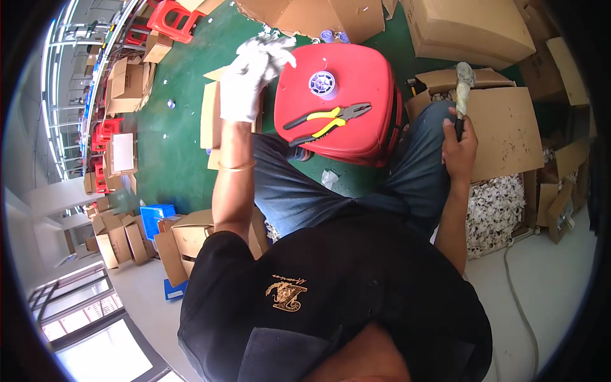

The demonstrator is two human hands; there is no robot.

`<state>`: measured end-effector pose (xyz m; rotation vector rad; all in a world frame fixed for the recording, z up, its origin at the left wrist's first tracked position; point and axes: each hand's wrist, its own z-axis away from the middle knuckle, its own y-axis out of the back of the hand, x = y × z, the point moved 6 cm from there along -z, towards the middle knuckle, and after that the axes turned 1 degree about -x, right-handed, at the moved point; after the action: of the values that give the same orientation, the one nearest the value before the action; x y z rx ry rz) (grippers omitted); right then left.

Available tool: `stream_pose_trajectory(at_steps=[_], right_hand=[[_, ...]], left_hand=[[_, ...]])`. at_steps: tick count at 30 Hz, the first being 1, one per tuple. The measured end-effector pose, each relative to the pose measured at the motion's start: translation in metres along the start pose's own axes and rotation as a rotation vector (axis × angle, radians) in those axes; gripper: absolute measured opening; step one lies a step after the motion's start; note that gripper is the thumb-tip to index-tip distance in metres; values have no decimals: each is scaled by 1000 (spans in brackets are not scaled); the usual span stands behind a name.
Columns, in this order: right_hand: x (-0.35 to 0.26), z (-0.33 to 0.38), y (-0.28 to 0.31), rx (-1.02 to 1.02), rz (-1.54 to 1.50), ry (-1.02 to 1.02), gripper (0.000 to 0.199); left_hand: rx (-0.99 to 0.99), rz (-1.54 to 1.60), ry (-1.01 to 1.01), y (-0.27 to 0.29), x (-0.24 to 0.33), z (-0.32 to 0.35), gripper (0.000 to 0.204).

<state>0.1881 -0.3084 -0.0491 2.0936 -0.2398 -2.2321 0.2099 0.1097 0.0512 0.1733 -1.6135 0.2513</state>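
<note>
My left hand (247, 79), in a white glove, is raised beyond the left edge of a red plastic stool (375, 124). Its fingers stretch out with the thumb apart, and nothing shows clearly in them. On the stool top stands a white and purple plastic spool-like part (323, 84) with a spoked round end. Nearer me lie pliers (331, 121) with yellow and black handles, jaws pointing right. Bare, my right hand (460, 148) is closed round the dark handle of a hammer-like tool (464, 86), held upright beside my right knee. Pale wrapping covers its neck and its lumpy head.
An open carton full of white plastic scraps (496, 213) stands at my right, a cardboard flap (503, 134) above it. Large cartons (468, 32) sit at the far right. More purple parts (328, 36) lie behind the stool. A cable (519, 299) crosses the floor.
</note>
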Motion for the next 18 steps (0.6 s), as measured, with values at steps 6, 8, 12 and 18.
stream_pose_trajectory(at_steps=[6, 8, 12, 18], right_hand=[[-2, 1, 0, 27, 9, 14, 31], [-2, 2, 2, 33, -4, -29, 32], [-4, 2, 1, 30, -12, -68, 32], [-5, 4, 0, 32, -3, -71, 33]], left_hand=[[60, 23, -45, -47, -31, -3, 17], [91, -2, -87, -52, -37, -2, 15], [127, -63, -159, -48, -49, -2, 14], [76, -210, -205, -47, -58, -2, 14]])
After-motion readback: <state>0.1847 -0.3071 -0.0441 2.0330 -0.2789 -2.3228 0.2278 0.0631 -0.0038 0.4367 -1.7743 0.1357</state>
